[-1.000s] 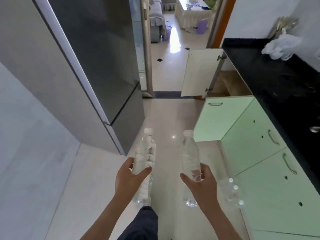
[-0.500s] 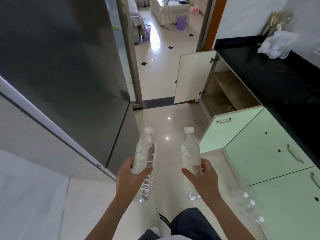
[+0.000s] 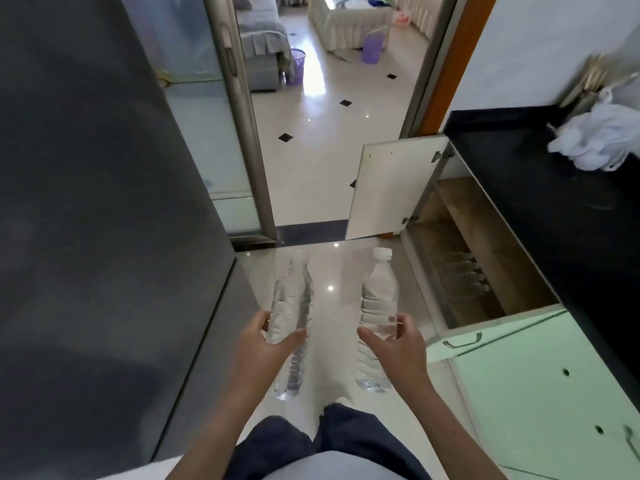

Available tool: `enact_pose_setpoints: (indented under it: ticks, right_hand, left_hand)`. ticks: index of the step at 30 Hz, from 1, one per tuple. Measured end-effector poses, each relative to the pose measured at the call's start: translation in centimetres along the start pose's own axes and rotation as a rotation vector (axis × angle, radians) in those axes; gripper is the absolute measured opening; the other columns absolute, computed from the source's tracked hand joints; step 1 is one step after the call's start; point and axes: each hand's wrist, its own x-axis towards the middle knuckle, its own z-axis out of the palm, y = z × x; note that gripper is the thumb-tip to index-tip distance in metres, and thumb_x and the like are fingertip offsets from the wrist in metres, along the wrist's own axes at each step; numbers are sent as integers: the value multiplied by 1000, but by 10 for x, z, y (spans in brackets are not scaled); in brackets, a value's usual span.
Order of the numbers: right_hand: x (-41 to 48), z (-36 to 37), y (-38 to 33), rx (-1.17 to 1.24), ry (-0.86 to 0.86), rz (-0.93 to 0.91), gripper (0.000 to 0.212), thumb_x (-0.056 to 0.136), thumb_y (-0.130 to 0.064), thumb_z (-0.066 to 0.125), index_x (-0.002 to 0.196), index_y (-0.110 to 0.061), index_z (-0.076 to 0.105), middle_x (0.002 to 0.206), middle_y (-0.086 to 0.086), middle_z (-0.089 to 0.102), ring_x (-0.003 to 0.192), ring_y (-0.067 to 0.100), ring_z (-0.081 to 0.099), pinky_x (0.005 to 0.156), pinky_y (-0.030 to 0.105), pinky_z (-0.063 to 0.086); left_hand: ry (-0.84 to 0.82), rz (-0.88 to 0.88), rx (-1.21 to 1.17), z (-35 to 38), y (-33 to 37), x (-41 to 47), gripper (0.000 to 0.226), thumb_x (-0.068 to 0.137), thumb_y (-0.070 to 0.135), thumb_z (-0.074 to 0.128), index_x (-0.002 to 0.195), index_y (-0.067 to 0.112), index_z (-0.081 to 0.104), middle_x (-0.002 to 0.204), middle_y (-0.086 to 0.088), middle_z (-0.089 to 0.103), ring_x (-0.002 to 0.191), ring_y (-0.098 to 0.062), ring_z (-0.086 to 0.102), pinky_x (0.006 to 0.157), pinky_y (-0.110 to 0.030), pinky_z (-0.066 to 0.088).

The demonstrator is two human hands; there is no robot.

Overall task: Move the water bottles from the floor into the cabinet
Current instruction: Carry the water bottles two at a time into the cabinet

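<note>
Open cabinet point(image 3: 460, 244), possibly bottles point(image 3: 467, 271) inside.

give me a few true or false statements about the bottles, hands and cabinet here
1. Each hand holds one water bottle: left hand on the left bottle, right hand on the right bottle. True.
2. The cabinet door is closed. False: it is swung open.
3. Bottles already lie inside the cabinet. True.
4. The black countertop is bare. False: a white bag lies on it.
5. Both held bottles point cap down. False: caps point up.
</note>
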Motion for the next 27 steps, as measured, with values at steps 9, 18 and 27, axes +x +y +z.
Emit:
enact_pose_setpoints:
  ticks: [9, 18, 27]
  right_hand:
    - [147, 28, -68, 57, 74, 5, 53, 71, -34, 85, 111, -19, 53, 94, -8, 63, 78, 6, 65, 56, 8, 50]
    - [238, 46, -98, 219, 396, 325, 51, 67, -30, 86, 107, -23, 55, 95, -9, 67, 78, 1, 65, 59, 12, 45]
    - [274, 3, -79, 329, 791, 609, 43, 69, -32, 84, 101, -23, 56, 86, -9, 69, 75, 6, 66, 56, 19, 43]
  left_hand:
    - [-51, 38, 10, 18, 62, 186, 30, 75, 30, 83, 97, 23, 64, 84, 4, 70, 69, -15, 63, 58, -25, 48]
    - [-469, 156, 189, 79, 120, 367, 31, 70, 39, 84, 92, 32, 63, 83, 10, 72, 73, -9, 67, 68, -38, 56]
    - [-864, 303, 328, 207, 203, 430, 26, 72, 33, 83, 87, 31, 62, 79, 11, 69, 73, -5, 65, 61, -23, 44]
